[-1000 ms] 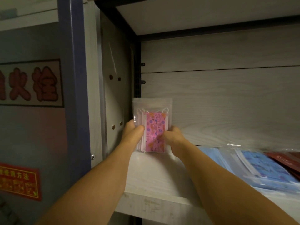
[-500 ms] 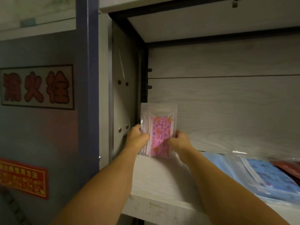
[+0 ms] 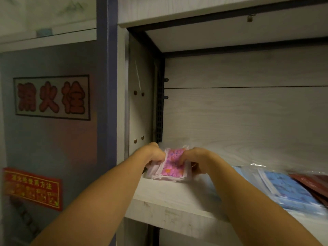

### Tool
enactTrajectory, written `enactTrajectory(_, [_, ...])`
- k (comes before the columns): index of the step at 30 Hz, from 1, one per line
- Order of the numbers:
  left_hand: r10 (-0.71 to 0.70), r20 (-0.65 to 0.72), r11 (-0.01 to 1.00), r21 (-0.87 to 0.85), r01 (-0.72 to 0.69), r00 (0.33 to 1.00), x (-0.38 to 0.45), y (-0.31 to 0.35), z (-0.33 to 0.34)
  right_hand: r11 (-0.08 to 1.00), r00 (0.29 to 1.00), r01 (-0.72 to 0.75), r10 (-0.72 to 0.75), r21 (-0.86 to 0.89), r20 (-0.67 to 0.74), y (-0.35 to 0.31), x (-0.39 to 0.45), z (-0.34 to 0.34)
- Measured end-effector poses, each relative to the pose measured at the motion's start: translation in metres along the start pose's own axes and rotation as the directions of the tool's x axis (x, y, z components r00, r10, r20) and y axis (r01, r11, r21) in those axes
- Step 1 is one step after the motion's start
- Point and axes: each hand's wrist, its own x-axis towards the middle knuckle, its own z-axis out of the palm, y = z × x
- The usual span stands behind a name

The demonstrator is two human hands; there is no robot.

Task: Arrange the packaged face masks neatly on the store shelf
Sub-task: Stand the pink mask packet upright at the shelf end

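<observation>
A clear pack of pink patterned face masks (image 3: 171,166) lies nearly flat in the back left corner of the pale wooden shelf (image 3: 177,201). My left hand (image 3: 154,153) grips its left edge, with the fingers curled over it. My right hand (image 3: 192,158) holds the right edge, fingertips on top of the pack. Both forearms reach in from the lower part of the view. To the right lie packs of blue masks (image 3: 287,190), overlapping one another, and dark red packs (image 3: 316,183) at the frame's edge.
The shelf's side panel (image 3: 140,103) and back wall (image 3: 248,121) close in the corner, with another shelf board (image 3: 230,27) overhead. Left of the unit is a blue post (image 3: 106,86), then a grey wall with red signs (image 3: 51,97).
The pink pack stood upright against the back wall between my hands; now it is tipped down and lies almost flat on the shelf. Both hands came down with it.
</observation>
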Motion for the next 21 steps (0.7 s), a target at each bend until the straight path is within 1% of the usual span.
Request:
enactTrajectory(4, [-0.045,0.107,0.980,0.197,0.023,0.993,-0.009,0.006,-0.003,0.985,0.995,-0.076,0.085,-0.153,0.053,-0.001,-0.004,0.003])
enactTrajectory(6, [-0.054,0.134,0.966,0.259,0.017,0.990,-0.012,0.009,-0.004,0.973,0.989,-0.108,0.125,-0.205,0.073,-0.002,-0.003,0.003])
enactTrajectory(8, [-0.042,0.131,0.957,0.290,0.002,0.990,-0.016,0.010,-0.006,0.964,0.986,-0.120,0.144,-0.239,0.086,-0.003,-0.004,0.003])
enactTrajectory(10, [-0.030,0.117,0.949,0.315,-0.008,0.993,-0.020,0.010,-0.006,0.954,0.987,-0.108,0.136,-0.280,0.082,-0.005,-0.009,0.004])
enactTrajectory(13, [-0.027,0.141,0.949,0.314,-0.019,0.990,-0.027,0.013,-0.012,0.935,0.992,-0.086,0.114,-0.344,0.061,-0.005,-0.016,0.004])
enactTrajectory(16, [-0.072,0.233,0.956,0.295,0.000,0.970,-0.033,0.015,-0.022,0.908,0.994,-0.088,0.108,-0.409,0.026,-0.006,-0.018,0.004])
enactTrajectory(19, [-0.117,0.325,0.934,0.358,-0.008,0.939,-0.041,0.015,-0.027,0.890,0.997,-0.058,0.072,-0.452,0.013,-0.009,-0.017,0.010])
enactTrajectory(21, [-0.134,0.352,0.909,0.415,-0.027,0.926,-0.045,0.012,-0.026,0.901,0.999,-0.032,0.047,-0.434,0.023,-0.007,-0.016,0.014])
